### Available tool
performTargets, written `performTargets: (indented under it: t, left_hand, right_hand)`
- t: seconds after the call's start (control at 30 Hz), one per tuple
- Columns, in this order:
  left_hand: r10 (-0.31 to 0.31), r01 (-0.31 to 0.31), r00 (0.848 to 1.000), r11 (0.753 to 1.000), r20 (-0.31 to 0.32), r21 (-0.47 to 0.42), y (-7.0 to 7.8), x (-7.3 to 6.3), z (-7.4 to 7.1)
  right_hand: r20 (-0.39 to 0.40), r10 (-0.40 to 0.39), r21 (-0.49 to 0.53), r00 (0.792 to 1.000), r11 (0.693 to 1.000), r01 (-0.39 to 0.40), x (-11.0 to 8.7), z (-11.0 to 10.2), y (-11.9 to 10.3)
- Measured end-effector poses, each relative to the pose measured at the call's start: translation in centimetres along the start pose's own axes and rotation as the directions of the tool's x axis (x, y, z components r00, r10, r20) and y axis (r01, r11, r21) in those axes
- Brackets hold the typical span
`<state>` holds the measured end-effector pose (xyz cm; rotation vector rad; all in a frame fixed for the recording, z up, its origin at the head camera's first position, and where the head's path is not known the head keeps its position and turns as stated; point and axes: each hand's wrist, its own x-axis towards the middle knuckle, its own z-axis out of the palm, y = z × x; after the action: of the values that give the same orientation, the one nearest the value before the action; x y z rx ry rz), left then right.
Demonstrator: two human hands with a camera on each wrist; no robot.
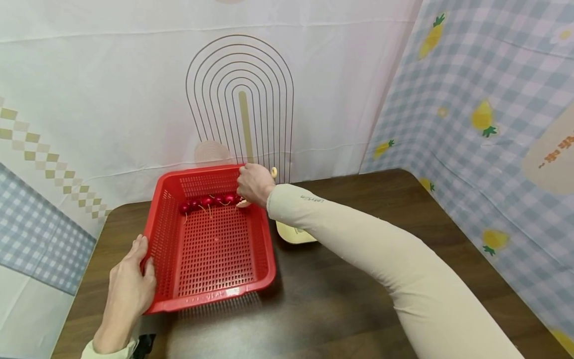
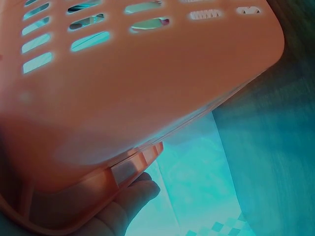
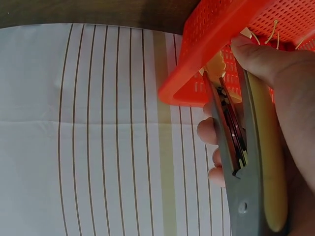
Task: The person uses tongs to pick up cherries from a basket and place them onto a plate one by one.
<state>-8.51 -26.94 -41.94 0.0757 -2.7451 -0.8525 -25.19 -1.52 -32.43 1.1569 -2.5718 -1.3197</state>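
A red plastic basket (image 1: 215, 254) stands on the table, its near edge seemingly raised over a shadow. Several dark red cherries (image 1: 218, 199) with stems lie in a row along its far side. My left hand (image 1: 132, 281) grips the left rim; in the left wrist view, its fingers (image 2: 135, 196) curl at the rim. At the far right corner, my right hand (image 1: 254, 184) holds grey metal tongs (image 3: 246, 167) with a yellow grip. A pale scalloped tip (image 1: 243, 203) reaches inside the basket beside the cherries, and a yellow ring (image 1: 274, 172) sticks out behind the hand.
A pale yellow dish or board (image 1: 293, 233) lies right of the basket, partly hidden by my right sleeve (image 1: 358, 244). The dark wooden table (image 1: 332, 309) meets a white patterned cloth (image 1: 112, 99) behind and a blue checked cloth (image 1: 448, 124) at the right.
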Motion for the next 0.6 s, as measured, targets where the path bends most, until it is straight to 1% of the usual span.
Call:
performTargets:
  t: [0.37,0.6]
  left_hand:
    - [-0.012,0.012,1.000,1.000,0.005,-0.002,0.16,-0.09,-0.12]
    - [-0.012,0.012,1.000,1.000,0.006,-0.005,0.15,-0.05,-0.10]
  right_hand:
    - [0.025,0.001,0.010,1.000,1.000,-0.001,0.63,-0.28,-0.74]
    - [0.043,0.008,0.011,0.999,1.000,-0.008,0.70,-0.23,-0.81]
